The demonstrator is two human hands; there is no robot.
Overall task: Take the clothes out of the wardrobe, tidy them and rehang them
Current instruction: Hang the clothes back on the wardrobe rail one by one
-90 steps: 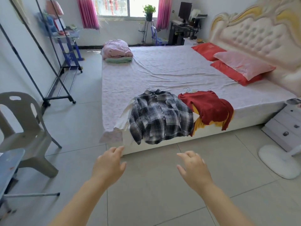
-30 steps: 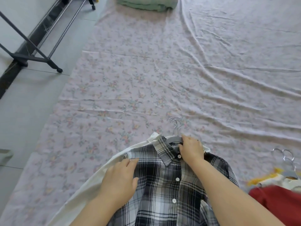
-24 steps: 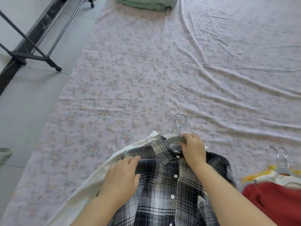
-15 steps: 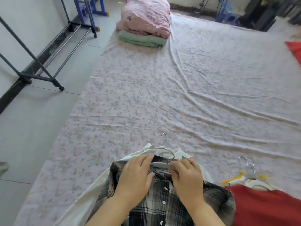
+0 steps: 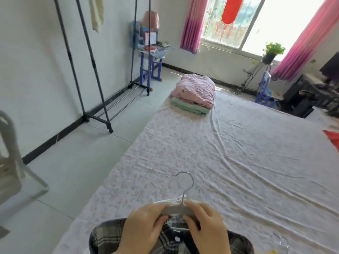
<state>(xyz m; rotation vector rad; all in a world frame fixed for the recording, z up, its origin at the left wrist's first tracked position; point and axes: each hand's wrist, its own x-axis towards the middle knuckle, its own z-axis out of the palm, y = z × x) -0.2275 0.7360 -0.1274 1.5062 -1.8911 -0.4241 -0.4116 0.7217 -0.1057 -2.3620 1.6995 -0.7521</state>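
On my screen, from the left: one pale chair [image 5: 11,173] at the near left edge, and one metal rack [image 5: 95,70] standing on the floor along the left wall. Beyond it, one blue table [image 5: 148,70] piled with clutter. Two pink curtains [image 5: 190,24] frame the far window, and one plant [image 5: 273,50] sits on a stand by the right one. On the bed [image 5: 238,153], at its far left corner, there are two folded pieces of bedding [image 5: 194,92], pink on top of green. One red pillow [image 5: 333,138] pokes in at the right edge.

Down at the near edge I count one plaid shirt [image 5: 104,239], lying on the bed's near side, its collar right between the hands. One white hanger [image 5: 176,209] sits in that collar, hook up, with a second hook just behind it.

Two hands are in shot, side by side. The left hand [image 5: 145,230] has its fingers curled over the hanger's left shoulder, gripping it. The right hand [image 5: 207,228] mirrors that, clamped on the hanger's right shoulder, thumb underneath. More hooks [image 5: 280,242] lie at the near right; they're blurred, so I can't count them.
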